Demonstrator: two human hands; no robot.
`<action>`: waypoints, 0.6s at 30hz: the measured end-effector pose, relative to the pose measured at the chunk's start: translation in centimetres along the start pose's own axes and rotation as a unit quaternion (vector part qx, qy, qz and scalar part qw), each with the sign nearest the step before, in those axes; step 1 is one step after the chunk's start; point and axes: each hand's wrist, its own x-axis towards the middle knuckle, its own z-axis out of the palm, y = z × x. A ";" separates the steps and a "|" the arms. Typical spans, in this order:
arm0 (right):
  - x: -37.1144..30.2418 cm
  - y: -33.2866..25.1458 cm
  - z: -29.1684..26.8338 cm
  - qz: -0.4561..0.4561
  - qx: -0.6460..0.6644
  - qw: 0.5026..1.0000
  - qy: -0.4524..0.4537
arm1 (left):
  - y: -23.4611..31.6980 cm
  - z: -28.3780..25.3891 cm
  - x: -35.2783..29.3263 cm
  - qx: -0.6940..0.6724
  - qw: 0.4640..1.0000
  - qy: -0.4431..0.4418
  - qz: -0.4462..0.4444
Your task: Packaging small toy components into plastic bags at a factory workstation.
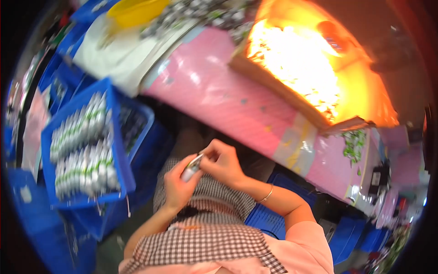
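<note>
White piece (188,172) sat above the lap, grasped in the left hand (177,185). The right hand (224,166) met its upper end; whether pinching, I couldn't tell. Leftward, blue crate (122,153) held rows of green-banded pieces (86,166). Ahead: pink-covered table (219,86), glaringly lit box (276,88) on top.

Looks steeply down from head height, as left of a side-by-side pair. Passes over the checked apron (196,244) to the left hand (177,185) and right hand (223,164), fairly near. Faces the pink-covered table (219,86) beyond; blurs, apparently, toward the dark fisheye rim.
</note>
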 end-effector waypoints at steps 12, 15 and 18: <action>17.3 -6.1 -28.7 0.112 0.869 0.424 0.230 | 1.8 1.0 2.1 -0.295 0.935 -0.089 -0.177; 20.4 -6.1 -28.1 0.183 0.947 0.247 0.094 | 1.7 0.3 1.7 -0.273 0.939 -0.072 -0.196; 21.9 -5.2 -27.0 0.283 0.954 -0.060 -0.083 | 1.9 0.4 1.4 -0.270 0.938 -0.068 -0.207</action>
